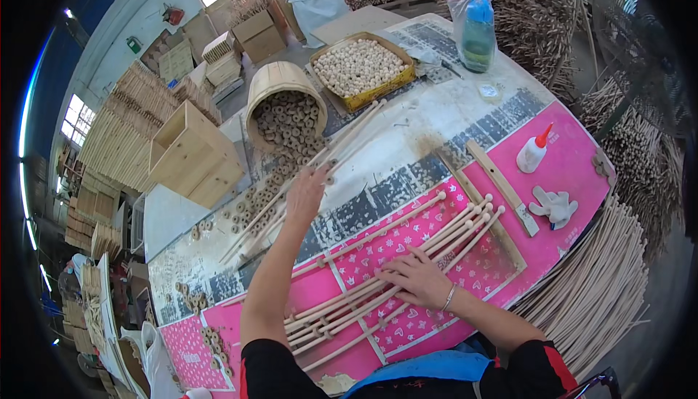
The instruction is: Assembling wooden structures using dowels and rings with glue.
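Observation:
My left hand (305, 192) reaches over long thin wooden sticks (256, 219) and loose wooden rings (272, 182) in front of a tipped wooden barrel (280, 79). Its fingers are bunched downward, and what they pinch, if anything, is hidden. My right hand (420, 280) lies with fingers stretched across a row of wooden rods (349, 299). These rods have round balls (487, 208) on their far right ends and small rings farther down. One similar rod (385, 230) lies apart, above the row, on the pink patterned sheet (363, 257).
Rings spill from the barrel. A yellow tray (378, 94) of wooden balls stands behind. To the right are a wooden strip (502, 187), a red-tipped glue bottle (533, 150), a white glove (554, 207) and a bagged bottle (476, 35). A wooden box (196, 158) stands left; stick bundles (589, 283) lie right.

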The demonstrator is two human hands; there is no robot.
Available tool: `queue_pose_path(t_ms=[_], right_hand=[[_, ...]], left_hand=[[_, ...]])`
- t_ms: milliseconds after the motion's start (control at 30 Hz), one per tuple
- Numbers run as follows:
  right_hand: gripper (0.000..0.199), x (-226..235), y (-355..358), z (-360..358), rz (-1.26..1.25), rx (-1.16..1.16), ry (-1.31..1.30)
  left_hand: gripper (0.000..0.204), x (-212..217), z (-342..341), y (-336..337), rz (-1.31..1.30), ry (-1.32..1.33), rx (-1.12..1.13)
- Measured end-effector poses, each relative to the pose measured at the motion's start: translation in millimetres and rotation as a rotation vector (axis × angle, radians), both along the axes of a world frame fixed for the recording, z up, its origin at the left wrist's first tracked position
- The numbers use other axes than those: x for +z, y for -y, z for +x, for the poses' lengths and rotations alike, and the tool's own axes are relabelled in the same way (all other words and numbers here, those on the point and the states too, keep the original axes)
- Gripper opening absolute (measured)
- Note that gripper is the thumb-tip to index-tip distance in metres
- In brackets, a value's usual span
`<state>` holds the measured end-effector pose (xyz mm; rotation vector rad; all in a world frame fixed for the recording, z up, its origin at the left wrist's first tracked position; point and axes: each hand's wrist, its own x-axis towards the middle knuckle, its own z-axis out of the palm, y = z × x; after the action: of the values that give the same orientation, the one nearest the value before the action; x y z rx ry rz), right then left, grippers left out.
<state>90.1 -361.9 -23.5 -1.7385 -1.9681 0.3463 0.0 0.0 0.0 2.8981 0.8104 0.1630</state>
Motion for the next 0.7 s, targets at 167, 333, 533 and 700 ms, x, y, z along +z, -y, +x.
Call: queue_pose_path(t_ms=[167, 333, 533, 700], right_hand=[[0.072, -3, 0, -7, 0.034, -0.017, -0.043], [0.072, -1, 4, -3, 0.010, -0.036, -0.047], [0.071, -10, -1, -6, 0.021, -0.033, -0.063], [0.071, -13, 3, -4, 0.053, -0.050, -0.077]], left_hand=[[0.086, -29, 6, -35, 0.177, -0.112, 0.359], [0.090, -26, -4, -50, 0.142, -0.142, 0.327], [0.082, -31, -28, -69, 0.126, -0.133, 0.192], [0.065, 16, -38, -25, 0.333, 0.113, 0.060]])
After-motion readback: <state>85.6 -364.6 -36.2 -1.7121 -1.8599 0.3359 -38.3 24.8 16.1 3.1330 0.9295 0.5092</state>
